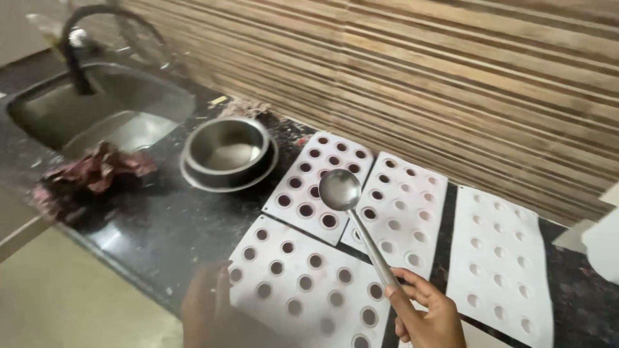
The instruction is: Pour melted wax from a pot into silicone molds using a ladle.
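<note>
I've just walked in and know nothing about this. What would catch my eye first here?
Probably the shiny metal ladle, held by its handle in the right hand over white moulds dotted with round cavities that cover the dark counter. The left hand rests blurred at the nearest mould's edge. Behind them, a steel bowl stands beside the sink.

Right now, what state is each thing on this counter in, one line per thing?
Ladle: empty, held over the moulds.
Right hand: gripping the ladle handle.
Left hand: blurred, at the near mould's edge.
Near mould: cavities dark, filled.
Middle mould: partly filled.
Far-right mould: cavities empty.
Steel bowl: upright, nearly empty.
Sink: tap not running.
</note>
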